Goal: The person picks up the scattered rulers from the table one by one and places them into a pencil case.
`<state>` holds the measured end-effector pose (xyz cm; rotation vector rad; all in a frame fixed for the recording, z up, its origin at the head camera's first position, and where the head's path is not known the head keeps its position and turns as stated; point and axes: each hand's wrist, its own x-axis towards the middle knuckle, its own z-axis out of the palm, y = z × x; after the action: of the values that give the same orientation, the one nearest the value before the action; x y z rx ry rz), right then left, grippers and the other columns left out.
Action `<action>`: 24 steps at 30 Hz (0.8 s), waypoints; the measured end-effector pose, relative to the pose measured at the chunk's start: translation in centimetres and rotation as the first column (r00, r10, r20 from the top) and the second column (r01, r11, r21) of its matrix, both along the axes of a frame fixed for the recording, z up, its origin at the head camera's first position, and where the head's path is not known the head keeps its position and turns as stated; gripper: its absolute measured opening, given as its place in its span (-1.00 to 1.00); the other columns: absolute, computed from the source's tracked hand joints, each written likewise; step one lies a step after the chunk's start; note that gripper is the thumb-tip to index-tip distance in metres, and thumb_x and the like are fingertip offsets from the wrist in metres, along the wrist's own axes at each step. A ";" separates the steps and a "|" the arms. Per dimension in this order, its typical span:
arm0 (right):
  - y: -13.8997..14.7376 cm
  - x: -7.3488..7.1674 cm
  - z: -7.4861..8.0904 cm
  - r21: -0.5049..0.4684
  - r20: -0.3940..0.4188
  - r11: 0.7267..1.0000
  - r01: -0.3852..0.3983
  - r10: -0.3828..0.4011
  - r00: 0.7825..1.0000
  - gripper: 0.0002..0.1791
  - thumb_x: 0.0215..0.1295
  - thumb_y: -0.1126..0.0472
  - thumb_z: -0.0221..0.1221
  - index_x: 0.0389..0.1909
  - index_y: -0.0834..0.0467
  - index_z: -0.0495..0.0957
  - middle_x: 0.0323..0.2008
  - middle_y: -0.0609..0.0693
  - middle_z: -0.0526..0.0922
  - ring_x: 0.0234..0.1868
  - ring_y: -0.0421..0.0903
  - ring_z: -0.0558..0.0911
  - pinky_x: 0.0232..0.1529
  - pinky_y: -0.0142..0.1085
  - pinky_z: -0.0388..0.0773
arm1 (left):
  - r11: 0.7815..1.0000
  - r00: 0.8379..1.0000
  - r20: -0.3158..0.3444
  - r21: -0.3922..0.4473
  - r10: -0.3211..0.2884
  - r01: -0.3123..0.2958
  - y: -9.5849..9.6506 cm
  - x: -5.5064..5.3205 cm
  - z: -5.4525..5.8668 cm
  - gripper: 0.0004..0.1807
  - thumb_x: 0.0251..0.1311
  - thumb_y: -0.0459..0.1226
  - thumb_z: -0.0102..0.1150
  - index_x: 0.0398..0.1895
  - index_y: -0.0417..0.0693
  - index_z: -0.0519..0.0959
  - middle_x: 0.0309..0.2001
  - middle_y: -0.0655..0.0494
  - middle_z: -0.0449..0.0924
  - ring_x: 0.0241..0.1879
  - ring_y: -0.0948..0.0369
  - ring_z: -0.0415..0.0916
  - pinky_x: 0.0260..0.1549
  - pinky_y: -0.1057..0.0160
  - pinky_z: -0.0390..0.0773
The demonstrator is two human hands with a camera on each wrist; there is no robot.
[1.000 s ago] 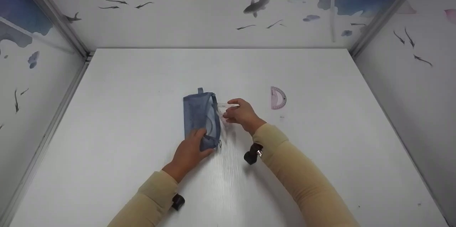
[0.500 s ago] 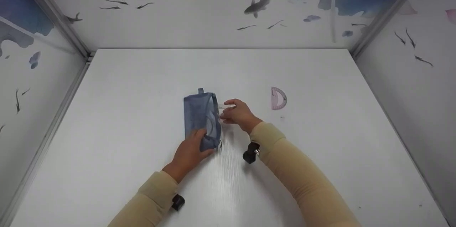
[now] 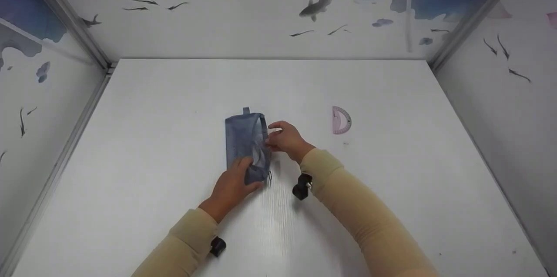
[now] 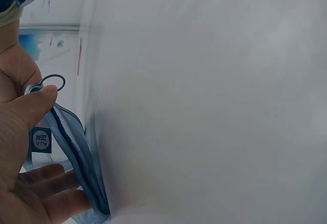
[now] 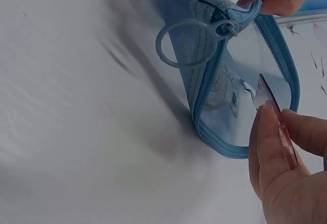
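Note:
A blue mesh pencil case point(image 3: 239, 133) lies on the table, its zipped mouth open toward the right. My left hand point(image 3: 230, 183) grips its near end, thumb by the zip's ring pull point(image 5: 161, 45) and fingers along the side. At the mouth, my right hand point(image 3: 289, 140) pinches a clear, pink-edged set square point(image 5: 278, 114) between thumb and fingers. The set square's pointed corner reaches into the opening in the right wrist view. Inside the case, a round printed pattern and a small dark square code show; what they belong to is unclear.
A pink protractor point(image 3: 336, 127) lies on the white table point(image 3: 152, 181), right of the right hand. Printed panels stand along the back and both sides. Dark cameras are strapped to both wrists.
My right hand has moved left to the case's mouth, bringing the set square into the opening. The left hand keeps its hold on the case, which stays in place.

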<state>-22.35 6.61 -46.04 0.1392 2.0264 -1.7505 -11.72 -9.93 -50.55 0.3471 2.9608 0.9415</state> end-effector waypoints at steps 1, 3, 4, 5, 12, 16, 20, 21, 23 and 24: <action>-0.1 0.0 0.0 0.000 0.002 1.000 0.000 0.000 1.000 -0.46 0.24 0.52 0.14 0.25 0.29 0.31 -0.12 0.17 0.53 -0.20 -0.02 0.65 -0.12 -0.19 0.60 | 1.000 1.000 -0.001 0.001 -0.001 0.001 0.0 0.0 0.0 -0.30 0.05 -0.10 0.43 0.20 -0.13 0.33 0.11 -0.15 0.43 -0.08 -0.04 0.53 -0.07 -0.07 0.52; -0.3 -0.1 -0.1 -0.005 0.006 1.000 0.002 -0.002 1.000 -0.45 0.24 0.52 0.15 0.26 0.30 0.30 -0.12 0.18 0.52 -0.17 0.02 0.66 -0.10 -0.17 0.60 | 1.000 1.000 0.000 0.005 0.000 0.000 0.0 0.0 0.0 -0.30 0.04 -0.10 0.43 0.20 -0.13 0.33 0.11 -0.15 0.43 -0.08 -0.04 0.53 -0.06 -0.08 0.51; -0.4 -0.1 -0.1 -0.006 0.006 1.000 0.001 -0.001 1.000 -0.45 0.24 0.52 0.15 0.26 0.30 0.30 -0.13 0.17 0.52 -0.16 0.02 0.66 -0.10 -0.17 0.60 | 1.000 1.000 0.002 0.006 0.000 0.000 0.0 0.0 0.0 -0.30 0.04 -0.11 0.44 0.19 -0.14 0.33 0.11 -0.15 0.43 -0.08 -0.04 0.53 -0.06 -0.08 0.51; -0.5 -0.1 -0.2 -0.007 0.006 1.000 0.000 0.000 1.000 -0.44 0.23 0.52 0.15 0.26 0.31 0.30 -0.15 0.16 0.51 -0.16 0.03 0.66 -0.09 -0.17 0.60 | 1.000 1.000 0.004 0.007 0.001 -0.001 0.0 0.0 0.0 -0.30 0.04 -0.11 0.44 0.20 -0.14 0.33 0.11 -0.15 0.43 -0.08 -0.04 0.53 -0.05 -0.08 0.51; -0.9 0.2 0.0 -0.007 -0.002 1.000 -0.008 0.008 1.000 -0.48 0.24 0.51 0.15 0.24 0.29 0.32 -0.22 0.11 0.48 -0.14 0.06 0.67 -0.07 -0.16 0.60 | 1.000 1.000 0.015 0.009 0.004 -0.004 0.0 -0.1 0.1 -0.30 0.04 -0.11 0.43 0.19 -0.14 0.33 0.12 -0.16 0.42 -0.05 -0.05 0.53 -0.04 -0.06 0.51; -1.1 0.3 0.0 -0.014 0.009 1.000 -0.015 0.015 1.000 -0.47 0.24 0.52 0.15 0.24 0.30 0.31 -0.17 0.15 0.47 -0.08 0.11 0.65 -0.02 -0.13 0.59 | 1.000 1.000 0.018 0.019 0.005 -0.005 0.0 0.0 0.2 -0.31 0.04 -0.11 0.43 0.18 -0.14 0.34 0.11 -0.15 0.42 -0.07 -0.02 0.52 -0.06 -0.04 0.52; -1.2 0.3 -0.1 -0.024 0.016 1.000 -0.020 0.020 1.000 -0.52 0.27 0.52 0.10 0.21 0.32 0.32 -0.12 0.17 0.46 -0.06 0.13 0.63 -0.01 -0.12 0.58 | 1.000 1.000 0.022 0.031 -0.001 0.001 -0.1 0.0 0.2 -0.29 0.05 -0.11 0.42 0.21 -0.14 0.32 0.12 -0.15 0.41 -0.05 -0.01 0.51 -0.06 -0.04 0.51; -1.2 0.2 -0.1 -0.027 0.016 0.999 -0.018 0.019 1.000 -0.53 0.28 0.53 0.10 0.20 0.33 0.32 -0.14 0.16 0.46 -0.07 0.13 0.63 -0.01 -0.12 0.59 | 0.999 1.000 0.023 0.033 -0.003 0.002 -0.1 0.0 0.2 -0.29 0.06 -0.11 0.42 0.22 -0.15 0.32 0.13 -0.15 0.41 -0.04 -0.01 0.51 -0.05 -0.04 0.51; -1.2 0.2 -0.2 -0.023 0.018 1.000 -0.016 0.016 1.000 -0.56 0.28 0.52 0.09 0.18 0.33 0.34 -0.15 0.15 0.46 -0.08 0.13 0.64 -0.03 -0.13 0.60 | 0.999 1.000 0.023 0.037 -0.007 0.006 -0.1 0.0 0.2 -0.28 0.06 -0.11 0.42 0.23 -0.15 0.31 0.14 -0.16 0.40 -0.04 -0.01 0.51 -0.04 -0.04 0.51; -1.2 0.2 -0.2 -0.021 0.020 1.000 -0.014 0.015 1.000 -0.56 0.28 0.53 0.10 0.18 0.33 0.35 -0.16 0.14 0.45 -0.08 0.13 0.64 -0.03 -0.14 0.60 | 0.999 1.000 0.022 0.037 -0.008 0.007 -0.1 0.0 0.2 -0.27 0.06 -0.11 0.42 0.24 -0.15 0.31 0.14 -0.16 0.40 -0.04 0.00 0.51 -0.04 -0.03 0.51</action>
<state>-22.15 5.41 -46.24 0.1346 1.9893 -1.7543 -11.68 -10.07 -50.40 0.3469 2.9235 0.9943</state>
